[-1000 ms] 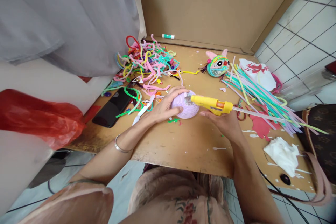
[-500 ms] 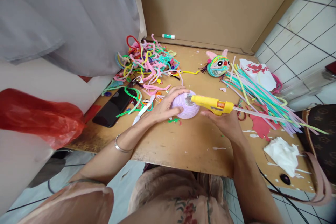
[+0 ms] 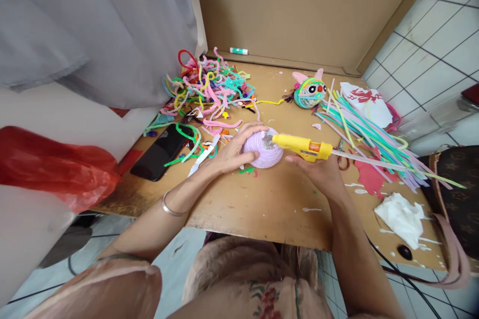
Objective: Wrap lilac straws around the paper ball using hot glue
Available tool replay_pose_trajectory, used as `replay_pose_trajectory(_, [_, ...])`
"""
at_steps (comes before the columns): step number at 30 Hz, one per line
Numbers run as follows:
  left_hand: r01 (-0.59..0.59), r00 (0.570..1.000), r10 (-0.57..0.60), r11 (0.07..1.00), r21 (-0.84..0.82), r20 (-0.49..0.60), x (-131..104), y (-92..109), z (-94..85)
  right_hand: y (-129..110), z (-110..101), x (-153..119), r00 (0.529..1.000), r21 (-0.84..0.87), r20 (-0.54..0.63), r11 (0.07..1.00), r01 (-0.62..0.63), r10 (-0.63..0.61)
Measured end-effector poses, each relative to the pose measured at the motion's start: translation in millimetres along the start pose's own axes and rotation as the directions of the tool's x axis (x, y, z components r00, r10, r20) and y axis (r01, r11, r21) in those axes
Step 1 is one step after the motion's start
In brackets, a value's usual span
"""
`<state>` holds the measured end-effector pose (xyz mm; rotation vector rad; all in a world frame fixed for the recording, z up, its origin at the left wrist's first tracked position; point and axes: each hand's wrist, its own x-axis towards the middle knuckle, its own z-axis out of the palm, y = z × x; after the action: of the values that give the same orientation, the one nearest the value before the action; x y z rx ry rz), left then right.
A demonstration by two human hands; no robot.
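A round lilac ball (image 3: pixel 265 158) wrapped in rings of pipe cleaner rests on the wooden table, with a bare greyish patch near its top right. My left hand (image 3: pixel 239 152) wraps around the ball's left side, thumb in front and fingers over the top. In my right hand (image 3: pixel 318 169) is a yellow glue gun (image 3: pixel 295 143), its nozzle pointing left at the bare patch; whether the tip touches is too small to tell. A long pale glue stick (image 3: pixel 359 159) sticks out of the gun's rear.
Tangled pipe cleaners (image 3: pixel 213 87) and a black phone (image 3: pixel 160 152) lie left. At the right are a decorated ball with ears (image 3: pixel 310 94), straight pipe cleaners (image 3: pixel 377 132), red-handled scissors (image 3: pixel 342 160), white tissue (image 3: pixel 402 219) and a brown bag (image 3: pixel 458 194).
The whole view has shifted very slightly. Both hands, the lilac ball and the glue gun keep nearly the same positions relative to each other.
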<state>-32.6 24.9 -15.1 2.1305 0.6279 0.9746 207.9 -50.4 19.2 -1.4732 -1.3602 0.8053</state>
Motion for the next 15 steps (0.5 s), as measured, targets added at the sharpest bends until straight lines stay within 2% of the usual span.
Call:
replay_pose_trajectory(8, [0.015,1.000,-0.015,0.999,0.030,0.003,0.1,3.0,-0.2,-6.3,-2.0,-0.3,0.998,0.020,0.068,1.000,0.003,-0.005])
replay_pose_trajectory(15, [0.021,1.000,-0.021,1.000,0.012,0.015,-0.1,3.3,-0.2,-2.7,0.0,-1.1,0.999,0.002,0.040,1.000,-0.005,0.005])
